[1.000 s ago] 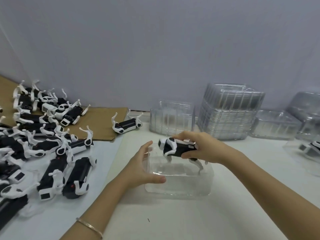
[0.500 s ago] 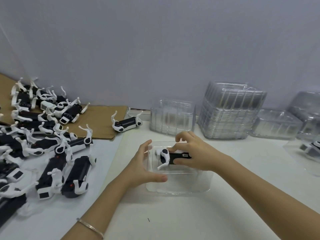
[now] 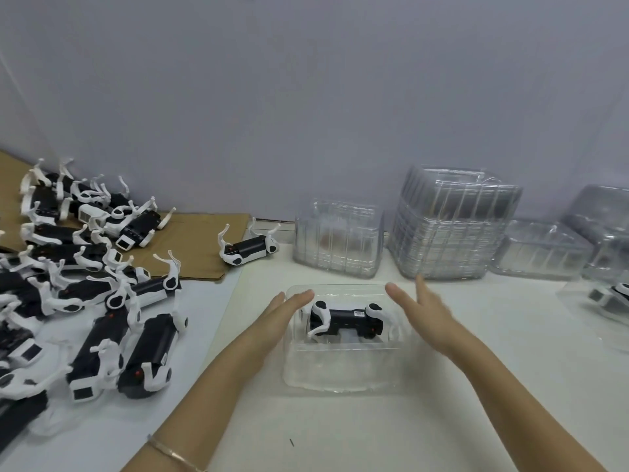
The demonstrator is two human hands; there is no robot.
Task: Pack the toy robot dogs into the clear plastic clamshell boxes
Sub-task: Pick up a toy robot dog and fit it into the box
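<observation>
No writing can be read anywhere. The toy dog (image 3: pixel 343 321) lying in the open clear box (image 3: pixel 340 373) carries a small white sticker (image 3: pixel 359 314) on its black body, toward 2 o'clock of its middle, but the print is too small to make out. In the pile of toy dogs (image 3: pixel 98 349) at 9 o'clock, the pale end panels (image 3: pixel 83 393) show no legible marks.
</observation>
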